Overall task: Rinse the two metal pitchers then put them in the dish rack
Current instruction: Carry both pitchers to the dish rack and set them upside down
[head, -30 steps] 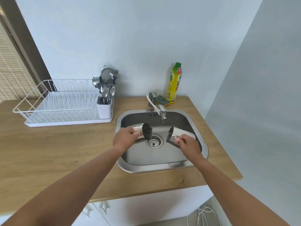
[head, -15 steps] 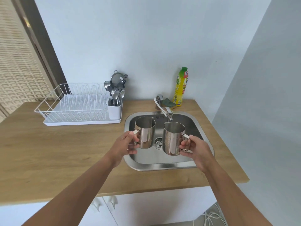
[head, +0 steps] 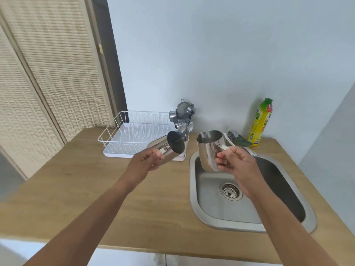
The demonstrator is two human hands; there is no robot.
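My left hand point(head: 144, 162) grips the handle of a shiny metal pitcher point(head: 169, 148), which is tipped on its side with its mouth facing right, over the counter just in front of the white wire dish rack point(head: 123, 135). My right hand point(head: 235, 163) holds the second metal pitcher point(head: 208, 150) upright by its handle, above the left rim of the steel sink point(head: 209, 191). The two pitchers are apart.
A white cutlery holder with spoons and utensils point(head: 183, 120) stands at the rack's right end. The tap point(head: 233, 135), a green sponge point(head: 243, 141) and a yellow dish soap bottle point(head: 260, 122) sit behind the sink. A wooden counter point(head: 76, 189) spreads left; a woven panel door point(head: 48, 64) stands beyond.
Both pitchers were lifted out of the sink and carried left toward the rack. The left pitcher has tipped onto its side. The view swung left.
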